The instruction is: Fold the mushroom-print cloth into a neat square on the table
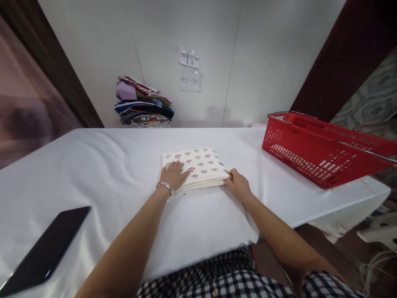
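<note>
A folded cream cloth with a mushroom print [203, 163] lies on the white table [108, 165], near its middle. My left hand [173, 174], a bracelet on its wrist, rests flat and open on the cloth's near left corner. My right hand [238, 184] is at the cloth's near right corner, its fingers curled against the folded edges; whether it pinches the layers is hard to see.
A red plastic basket [322, 151] stands on the table's right end. A black phone [46, 250] lies at the near left. A stack of folded clothes [143, 103] sits at the back by the wall, under two paper notes [190, 70].
</note>
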The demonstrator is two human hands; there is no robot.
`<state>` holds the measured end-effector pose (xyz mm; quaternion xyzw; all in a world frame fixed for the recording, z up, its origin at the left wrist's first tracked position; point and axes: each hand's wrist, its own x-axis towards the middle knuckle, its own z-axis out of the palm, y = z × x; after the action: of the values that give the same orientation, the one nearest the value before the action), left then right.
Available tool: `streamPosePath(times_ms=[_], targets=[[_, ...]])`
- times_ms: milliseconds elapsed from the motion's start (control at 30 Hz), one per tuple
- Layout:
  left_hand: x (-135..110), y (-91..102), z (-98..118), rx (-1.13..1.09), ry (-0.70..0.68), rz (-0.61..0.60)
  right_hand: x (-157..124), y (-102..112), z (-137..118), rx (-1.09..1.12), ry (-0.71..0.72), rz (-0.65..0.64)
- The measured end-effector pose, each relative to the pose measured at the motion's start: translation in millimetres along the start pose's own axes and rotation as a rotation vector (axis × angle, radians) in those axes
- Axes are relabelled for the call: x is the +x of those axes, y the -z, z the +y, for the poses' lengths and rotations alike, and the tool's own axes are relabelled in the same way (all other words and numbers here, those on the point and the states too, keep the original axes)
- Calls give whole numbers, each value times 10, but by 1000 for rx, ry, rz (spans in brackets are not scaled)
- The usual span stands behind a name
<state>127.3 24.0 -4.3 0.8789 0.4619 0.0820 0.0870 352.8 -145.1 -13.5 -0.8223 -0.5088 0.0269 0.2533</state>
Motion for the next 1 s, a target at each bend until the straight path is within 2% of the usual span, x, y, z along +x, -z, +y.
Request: streamPosePath(times_ms=[67,367,567,667,800,867,1000], targets=[[-15,6,-6,-8,-2,3,-7,-15,6,2,-25,-37],[-54,-10,-56,-64,12,5,-53,-25,8,-30,60,-62],[-91,-14,-39,-66,12,22,-84,73,-31,-202,93,-98],[-101,-24,-40,-67,7,24,-104,160,-130,-196,208,-8],[-99,-56,-49,-60,8,34,-35,217,-346,-96,485,44],[-96,-69,-54,-62,11,30,50,162,-389,-112,533,-15],[-90,-72,-61,-79,27,16,180,-69,-237,-166,406,-242]])
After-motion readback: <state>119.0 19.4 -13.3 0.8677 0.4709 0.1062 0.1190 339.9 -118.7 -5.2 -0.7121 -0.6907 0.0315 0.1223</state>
